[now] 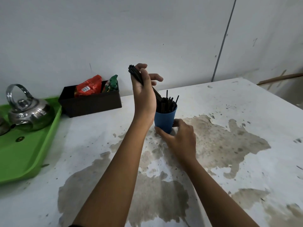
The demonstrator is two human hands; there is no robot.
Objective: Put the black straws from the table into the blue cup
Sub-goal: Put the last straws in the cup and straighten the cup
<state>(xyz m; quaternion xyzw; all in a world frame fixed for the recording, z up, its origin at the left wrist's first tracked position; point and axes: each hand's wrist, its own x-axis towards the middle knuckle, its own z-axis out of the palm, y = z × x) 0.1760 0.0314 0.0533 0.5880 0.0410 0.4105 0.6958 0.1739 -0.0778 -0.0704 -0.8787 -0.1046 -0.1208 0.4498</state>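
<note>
A blue cup (164, 120) stands upright near the middle of the white table (229, 112), with several black straws (168, 103) sticking up out of it. My left hand (144, 90) is raised just left of the cup and grips a bundle of black straws (134, 72). The bundle slants down to the right, and its lower end reaches the cup's mouth. My right hand (182, 136) holds the cup low on its side, thumb in front and fingers round the right.
A dark brown box (91, 104) with red and green packets stands at the back left. A green tray (24, 153) on the left carries a steel kettle (27, 110). The table top is stained brown. A white wall rises behind.
</note>
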